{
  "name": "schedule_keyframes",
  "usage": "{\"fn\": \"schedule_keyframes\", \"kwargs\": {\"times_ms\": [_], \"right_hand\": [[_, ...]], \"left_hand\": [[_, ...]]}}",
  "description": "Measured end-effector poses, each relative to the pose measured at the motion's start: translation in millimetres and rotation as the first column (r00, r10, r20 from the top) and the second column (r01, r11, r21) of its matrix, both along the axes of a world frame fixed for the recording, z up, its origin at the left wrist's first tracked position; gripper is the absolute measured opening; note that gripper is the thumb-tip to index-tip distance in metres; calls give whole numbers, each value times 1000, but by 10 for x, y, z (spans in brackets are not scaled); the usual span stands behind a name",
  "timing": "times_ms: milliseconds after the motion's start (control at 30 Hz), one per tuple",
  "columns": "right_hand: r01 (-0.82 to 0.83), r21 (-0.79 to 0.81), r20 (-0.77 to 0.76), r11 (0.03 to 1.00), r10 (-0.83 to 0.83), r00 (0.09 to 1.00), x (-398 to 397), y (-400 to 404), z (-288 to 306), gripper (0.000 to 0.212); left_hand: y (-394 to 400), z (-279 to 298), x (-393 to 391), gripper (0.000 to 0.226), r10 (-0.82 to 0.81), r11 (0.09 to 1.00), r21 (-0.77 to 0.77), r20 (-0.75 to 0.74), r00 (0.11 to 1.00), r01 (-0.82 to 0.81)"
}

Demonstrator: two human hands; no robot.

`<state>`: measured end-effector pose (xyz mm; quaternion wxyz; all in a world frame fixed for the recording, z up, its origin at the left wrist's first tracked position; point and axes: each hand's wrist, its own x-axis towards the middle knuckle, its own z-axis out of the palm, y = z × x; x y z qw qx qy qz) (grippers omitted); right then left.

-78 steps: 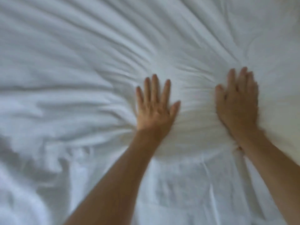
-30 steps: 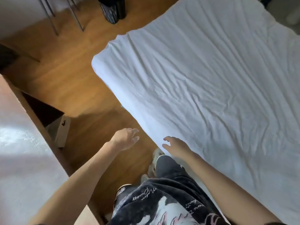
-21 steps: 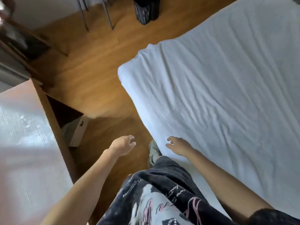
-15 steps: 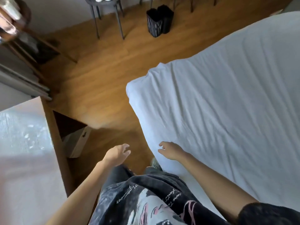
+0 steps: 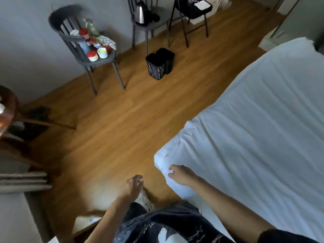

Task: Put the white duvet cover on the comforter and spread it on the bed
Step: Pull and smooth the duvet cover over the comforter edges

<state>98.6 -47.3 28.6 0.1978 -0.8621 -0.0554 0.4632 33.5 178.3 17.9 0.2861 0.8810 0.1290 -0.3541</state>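
Risk sits mainly at the near corner of the white duvet cover (image 5: 254,137), which lies spread over the bed (image 5: 177,186) across the right half of the frame, its surface lined with shallow diagonal creases. The comforter itself does not show; it looks to be inside the cover, but that is a judgement from the padded look of the edge. The near corner, at lower centre, bunches into a small fold and overhangs the bed's side just above the wooden floor (image 5: 122,120).

The right hand (image 5: 182,174) hovers at that corner with its fingers loosely curled and apart, holding nothing; whether the fingertips touch the fabric cannot be told. The left hand (image 5: 133,186) hangs over the floor at lower centre, fingers relaxed and spread, empty.

If the right hand tugs the corner hard toward the floor, the whole cover could slide off-centre and undo the even lie on the far side. A one-handed pull would likely drag new creases diagonally across the top. The comforter inside may also have crept away from this corner, leaving it limp; pulling only the shell would worsen that.

Two black bins (image 5: 160,64) and a grey chair (image 5: 84,50) loaded with cups stand in the upper part of the frame, well apart from the bed.
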Motion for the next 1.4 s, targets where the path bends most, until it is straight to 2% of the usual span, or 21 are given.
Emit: {"fn": "schedule_keyframes", "kwargs": {"times_ms": [67,167,300,367,500,833,933,1000,1100,1300,1400], "right_hand": [[44,7,-2,999,-43,999,350,354,52,45],[96,12,-17,995,-96,995,862,748,127,47],[190,33,-15,981,-189,982,1690,1044,168,43],[211,19,-22,977,-210,977,2157,1132,152,41],[261,-6,-55,965,-261,964,3163,1183,-54,43],[436,32,-75,899,-433,898,5125,1067,51,46],[527,16,-77,850,-524,848,5687,982,17,46],[584,-4,-58,812,-583,810,6106,913,-12,45],[687,-14,-64,726,-686,724,6751,775,-3,46],[852,44,-42,521,-851,523,7758,476,265,46],[890,65,-48,452,-889,455,8075,214,285,46]], "left_hand": [[365,23,504,45,-81,997,13,-3,997,81],[716,81,1267,39,-197,980,28,5,980,197],[955,76,2300,45,-263,965,16,13,965,262],[1037,23,2838,40,-304,953,15,9,953,304],[1116,-57,3904,37,-345,938,37,-6,939,345],[1024,214,6239,39,-439,898,-44,-77,895,437],[936,165,6954,26,-489,872,-31,-64,870,488],[886,37,7526,18,-548,837,-15,-52,835,548],[708,-24,8391,33,-652,758,-19,-45,757,652],[13,149,9866,43,-823,566,-5,-56,565,825],[-470,224,10372,45,-887,461,-19,-41,460,887]]}}
